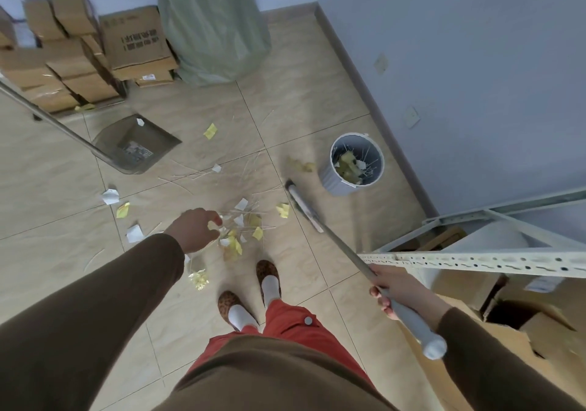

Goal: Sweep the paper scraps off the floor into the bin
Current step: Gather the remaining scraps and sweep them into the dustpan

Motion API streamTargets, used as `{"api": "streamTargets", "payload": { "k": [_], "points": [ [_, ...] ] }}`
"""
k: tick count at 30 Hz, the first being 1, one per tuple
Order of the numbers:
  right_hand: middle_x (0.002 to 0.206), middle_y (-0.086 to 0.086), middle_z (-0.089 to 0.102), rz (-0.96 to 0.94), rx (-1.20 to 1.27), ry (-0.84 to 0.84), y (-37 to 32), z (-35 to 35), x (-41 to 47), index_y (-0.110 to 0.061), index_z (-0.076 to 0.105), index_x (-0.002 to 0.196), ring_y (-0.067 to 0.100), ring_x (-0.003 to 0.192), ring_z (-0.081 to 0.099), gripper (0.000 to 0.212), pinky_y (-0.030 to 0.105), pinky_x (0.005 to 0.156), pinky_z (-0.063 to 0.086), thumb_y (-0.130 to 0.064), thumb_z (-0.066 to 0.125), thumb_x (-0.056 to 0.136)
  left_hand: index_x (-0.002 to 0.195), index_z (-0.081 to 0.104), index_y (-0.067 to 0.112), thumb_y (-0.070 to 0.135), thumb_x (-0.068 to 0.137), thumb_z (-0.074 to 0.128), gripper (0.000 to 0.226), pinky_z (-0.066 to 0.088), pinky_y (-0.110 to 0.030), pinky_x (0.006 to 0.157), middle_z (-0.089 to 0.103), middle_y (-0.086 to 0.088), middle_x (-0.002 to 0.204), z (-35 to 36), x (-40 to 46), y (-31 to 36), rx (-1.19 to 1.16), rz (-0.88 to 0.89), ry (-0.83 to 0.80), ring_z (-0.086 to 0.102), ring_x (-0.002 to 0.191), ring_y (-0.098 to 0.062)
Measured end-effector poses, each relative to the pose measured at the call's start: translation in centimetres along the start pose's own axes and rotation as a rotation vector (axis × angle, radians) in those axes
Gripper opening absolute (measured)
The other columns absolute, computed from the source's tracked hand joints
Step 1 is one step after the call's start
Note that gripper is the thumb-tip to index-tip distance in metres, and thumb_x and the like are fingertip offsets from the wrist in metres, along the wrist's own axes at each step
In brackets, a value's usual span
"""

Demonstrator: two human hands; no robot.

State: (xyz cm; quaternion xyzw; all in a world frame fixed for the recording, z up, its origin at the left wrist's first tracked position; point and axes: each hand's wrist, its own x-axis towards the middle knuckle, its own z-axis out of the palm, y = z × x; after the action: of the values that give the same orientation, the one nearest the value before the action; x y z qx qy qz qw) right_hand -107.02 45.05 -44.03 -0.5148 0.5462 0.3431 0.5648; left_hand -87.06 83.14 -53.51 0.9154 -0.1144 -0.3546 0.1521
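White and yellow paper scraps (244, 223) and thin sticks lie in a loose pile on the tiled floor just ahead of my feet. More scraps (110, 196) are scattered to the left. My left hand (196, 230) hovers over the pile, fingers curled around a few scraps and sticks. My right hand (390, 293) grips the grey handle of a broom, whose head (302, 206) rests on the floor right of the pile. A grey ribbed bin (333, 182) stands beyond the broom head with scraps inside. A dark dustpan (165, 139) lies to the far left.
Stacked cardboard boxes (79, 62) and a green sack (215, 30) line the far wall. A white metal shelf frame (475, 260) and open boxes (507, 331) crowd my right side. The dustpan's long handle (47, 115) slants across the left. A few yellow scraps (301, 166) lie beside the bin.
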Motion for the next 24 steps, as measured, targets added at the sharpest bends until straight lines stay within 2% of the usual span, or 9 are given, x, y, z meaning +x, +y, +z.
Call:
{"api": "streamTargets", "payload": {
  "k": [1,3,6,9,11,14,16,21,24],
  "points": [
    [0.06,0.002,0.059,-0.04,0.028,-0.012,-0.1,1.0,-0.3,-0.022,0.058,0.101,0.011,0.036,0.049,0.011,0.019,0.038,0.043,-0.019,0.047,0.101,0.121,0.067,0.025,0.029,0.092,0.064,0.03,0.042,-0.036,0.099,0.062,-0.007,0.123,-0.1,0.0,0.0,0.0,-0.005,0.0,0.056,0.115,-0.028],
    [0.066,0.004,0.055,-0.081,0.126,-0.033,-1.0,3.5,-0.4,-0.025,0.056,0.096,0.01,0.036,0.047,0.015,0.018,0.039,0.043,-0.018,0.045,0.103,0.121,0.067,0.026,0.03,0.092,0.065,0.029,0.042,-0.036,0.098,0.062,-0.007,0.123,-0.3,0.0,-0.1,-0.003,-0.013,-0.005,0.056,0.115,-0.027],
    [0.073,0.006,0.048,-0.139,0.29,-0.013,-3.9,7.9,0.5,-0.017,0.056,0.096,0.009,0.039,0.046,0.017,0.016,0.038,0.041,-0.01,0.041,0.102,0.119,0.067,0.027,0.031,0.091,0.064,0.028,0.043,-0.036,0.098,0.062,-0.006,0.121,-0.3,-0.5,-0.4,0.005,-0.028,-0.017,0.055,0.114,-0.026],
    [0.075,0.007,0.045,-0.236,0.344,0.043,-8.7,12.3,3.3,-0.008,0.053,0.099,0.014,0.056,0.046,0.02,0.019,0.045,0.043,-0.001,0.034,0.1,0.119,0.067,0.027,0.029,0.091,0.065,0.028,0.043,-0.036,0.099,0.063,-0.005,0.123,-0.1,-1.1,-0.8,0.012,-0.041,-0.022,0.055,0.115,-0.026],
    [0.077,0.006,0.044,-0.28,0.232,0.028,-12.5,14.6,5.0,-0.004,0.05,0.099,0.014,0.062,0.047,0.019,0.02,0.051,0.045,0.0,0.031,0.101,0.12,0.067,0.026,0.028,0.091,0.065,0.029,0.044,-0.036,0.1,0.064,-0.005,0.123,0.0,-1.4,-1.2,0.012,-0.062,-0.021,0.057,0.114,-0.026],
    [0.08,0.001,0.043,-0.299,-0.043,-0.047,-15.4,17.0,6.3,-0.004,0.046,0.131,0.011,0.067,0.047,0.031,0.026,0.058,0.047,-0.004,0.032,0.104,0.121,0.067,0.026,0.028,0.092,0.064,0.03,0.043,-0.037,0.101,0.062,-0.005,0.127,0.2,-1.9,-2.0,0.015,-0.086,-0.029,0.056,0.116,-0.025],
    [0.08,0.001,0.044,-0.262,-0.184,-0.085,-14.2,18.0,6.6,0.0,0.042,0.139,0.011,0.066,0.048,0.038,0.026,0.058,0.044,-0.005,0.033,0.103,0.122,0.067,0.027,0.029,0.092,0.064,0.03,0.042,-0.038,0.103,0.061,-0.004,0.13,0.1,-2.1,-2.5,0.005,-0.096,-0.027,0.056,0.119,-0.025],
    [0.071,0.007,0.047,-0.122,-0.018,-0.166,-9.9,15.4,3.6,-0.011,0.054,0.098,0.01,0.044,0.047,0.017,0.02,0.038,0.04,-0.009,0.037,0.101,0.121,0.067,0.027,0.029,0.092,0.065,0.03,0.042,-0.037,0.103,0.061,-0.005,0.132,-0.6,-1.6,-2.7,-0.057,-0.122,-0.031,0.057,0.118,-0.025],
    [0.066,0.005,0.05,-0.065,0.064,-0.269,-8.9,11.6,0.5,-0.02,0.059,0.103,0.009,0.04,0.043,0.016,0.017,0.036,0.037,-0.014,0.044,0.101,0.121,0.067,0.026,0.028,0.091,0.065,0.03,0.043,-0.036,0.101,0.062,-0.007,0.129,-1.3,-1.0,-2.6,-0.09,-0.142,-0.022,0.058,0.116,-0.026]
  ]
}}
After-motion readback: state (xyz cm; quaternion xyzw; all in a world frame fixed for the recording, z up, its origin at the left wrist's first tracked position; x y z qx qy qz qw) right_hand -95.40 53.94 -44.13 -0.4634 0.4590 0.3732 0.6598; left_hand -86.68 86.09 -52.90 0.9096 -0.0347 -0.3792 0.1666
